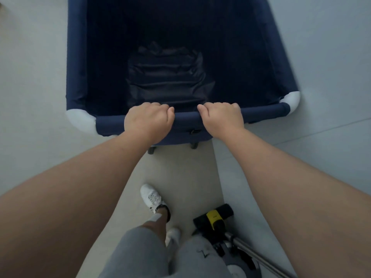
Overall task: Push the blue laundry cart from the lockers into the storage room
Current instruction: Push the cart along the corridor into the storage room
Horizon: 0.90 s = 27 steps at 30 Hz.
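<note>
- Two hands on the near rail (186, 117) of the blue laundry cart (172, 57): left hand (147, 121) and right hand (222, 118) both curled over the top, fingers wrapped, thumbs facing each other w/ a short stretch of bare rail between.
- Cart sits straight ahead of the body, long axis running away from the person; grip is roughly centred on the rail, neither hand clearly nearer, so push should track fwd w/o much yaw.
- Bin looks near-empty: only a dark folded liner or bag (168, 79) at the bottom. Probably light, easy to over-steer.
- White corner caps (80, 121) mark the widest pts; those clip first at a doorway.
- Room: pale floor (34, 77) open on left and right of the cart; what's beyond the far end is out of view.
- Hazard behind/right: vacuum head (214, 215) w/ its tube just beside the right foot; lead foot in a white shoe (151, 197) is clear of the casters (193, 145).
- Lockers and storage room not in view, so progress can't be judged.
</note>
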Each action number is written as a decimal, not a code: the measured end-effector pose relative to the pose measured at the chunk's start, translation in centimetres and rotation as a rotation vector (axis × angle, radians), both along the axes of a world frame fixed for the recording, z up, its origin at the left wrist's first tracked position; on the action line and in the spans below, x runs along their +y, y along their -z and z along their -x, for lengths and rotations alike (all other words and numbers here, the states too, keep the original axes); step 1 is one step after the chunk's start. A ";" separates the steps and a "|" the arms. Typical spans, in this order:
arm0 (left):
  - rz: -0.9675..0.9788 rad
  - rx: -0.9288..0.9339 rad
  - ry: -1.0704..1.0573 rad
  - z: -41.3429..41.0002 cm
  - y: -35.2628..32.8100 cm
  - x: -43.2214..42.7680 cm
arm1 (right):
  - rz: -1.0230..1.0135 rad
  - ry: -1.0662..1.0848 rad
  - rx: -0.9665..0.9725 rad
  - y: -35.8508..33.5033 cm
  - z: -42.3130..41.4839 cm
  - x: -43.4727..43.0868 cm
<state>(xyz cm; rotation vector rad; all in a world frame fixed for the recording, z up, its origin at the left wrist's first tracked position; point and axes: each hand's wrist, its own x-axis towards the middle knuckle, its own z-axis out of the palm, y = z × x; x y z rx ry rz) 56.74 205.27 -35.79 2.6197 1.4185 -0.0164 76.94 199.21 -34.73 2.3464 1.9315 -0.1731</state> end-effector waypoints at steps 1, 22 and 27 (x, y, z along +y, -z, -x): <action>0.012 0.020 0.022 0.0 -0.1 0.1 | 0.048 0.015 0.015 -0.1 0.0 0.3; 0.006 0.057 0.186 0.9 -0.9 0.8 | 0.506 -0.193 -0.115 -3.2 1.8 2.8; 0.021 0.042 0.180 0.8 -0.8 0.9 | 0.485 -0.202 -0.137 -2.9 1.5 2.8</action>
